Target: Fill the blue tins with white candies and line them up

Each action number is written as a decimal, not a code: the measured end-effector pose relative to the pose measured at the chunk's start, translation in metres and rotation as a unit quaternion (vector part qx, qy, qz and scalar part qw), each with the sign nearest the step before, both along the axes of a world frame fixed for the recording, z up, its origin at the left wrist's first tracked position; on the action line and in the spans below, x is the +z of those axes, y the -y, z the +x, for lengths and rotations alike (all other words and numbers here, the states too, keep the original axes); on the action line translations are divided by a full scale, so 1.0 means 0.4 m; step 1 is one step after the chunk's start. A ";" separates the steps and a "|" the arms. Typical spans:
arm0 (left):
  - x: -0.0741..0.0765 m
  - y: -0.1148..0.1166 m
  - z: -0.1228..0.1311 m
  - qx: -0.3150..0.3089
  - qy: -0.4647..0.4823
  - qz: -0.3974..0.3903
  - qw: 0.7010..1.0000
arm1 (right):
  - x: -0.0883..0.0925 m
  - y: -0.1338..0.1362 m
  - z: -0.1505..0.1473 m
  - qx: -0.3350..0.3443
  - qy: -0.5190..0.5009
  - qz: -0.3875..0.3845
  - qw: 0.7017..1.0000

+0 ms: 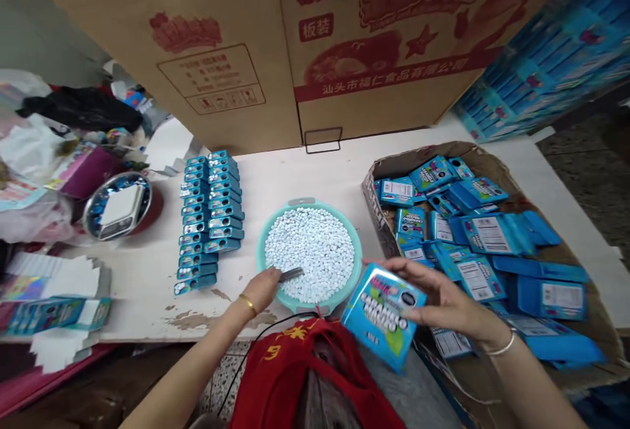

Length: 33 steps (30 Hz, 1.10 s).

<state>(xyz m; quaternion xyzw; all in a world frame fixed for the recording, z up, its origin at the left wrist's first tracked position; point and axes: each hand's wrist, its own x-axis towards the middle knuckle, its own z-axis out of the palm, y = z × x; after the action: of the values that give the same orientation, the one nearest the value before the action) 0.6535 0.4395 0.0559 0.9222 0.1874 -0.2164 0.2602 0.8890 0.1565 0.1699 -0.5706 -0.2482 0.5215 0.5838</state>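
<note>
A turquoise plastic basin (260, 248) full of small white candies (312, 245) stands on the table at the middle. My left hand (262, 291) is closed around a small metal scoop (292, 275), whose far end rests in the candies near the basin's lower left rim. Right of the basin, my right hand (443, 301) grips a blue candy box (384, 314) tilted above my lap, with the thumb on its printed front. The box's back and any opening in it are hidden.
A cardboard tray (367, 196) of loose blue boxes (485, 235) lies to the right. Two rows of small filled packs (224, 206) stand left of the basin. Beyond them sits a metal bowl (91, 219) with a white device on top. Large cartons (275, 114) wall off the back.
</note>
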 end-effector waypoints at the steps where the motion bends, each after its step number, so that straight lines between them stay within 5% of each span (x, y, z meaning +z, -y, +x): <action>1: -0.020 0.032 0.016 0.018 -0.014 0.007 1.000 | 0.002 -0.006 -0.032 0.019 -0.035 0.011 0.999; 9: -0.144 0.183 0.186 0.086 0.030 -0.005 0.996 | 0.012 -0.047 -0.182 -0.110 -0.194 -0.015 0.975; 15: -0.140 0.160 0.183 0.098 0.071 -0.042 0.992 | -0.107 -0.049 -0.153 -0.273 -0.033 -0.071 0.959; 19: -0.072 0.089 0.136 0.045 0.135 -0.089 0.986 | -0.189 -0.039 -0.128 -0.249 0.174 -0.078 0.950; 23: 0.047 0.024 0.119 -0.019 0.180 -0.099 0.979 | -0.221 -0.060 -0.117 -0.209 0.350 -0.095 0.908; 27: 0.162 -0.008 0.132 -0.087 0.195 -0.083 0.974 | -0.237 -0.104 -0.119 -0.173 0.426 -0.079 0.884; 33: 0.282 0.009 0.190 -0.192 0.104 0.019 0.976 | -0.255 -0.154 -0.139 -0.132 0.484 -0.018 0.865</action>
<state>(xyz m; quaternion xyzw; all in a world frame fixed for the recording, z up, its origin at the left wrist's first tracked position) 0.7293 0.4358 0.1686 0.9631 -0.0176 -0.1620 0.2142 0.8335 0.2181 0.0678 -0.7892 -0.4121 0.1023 0.4436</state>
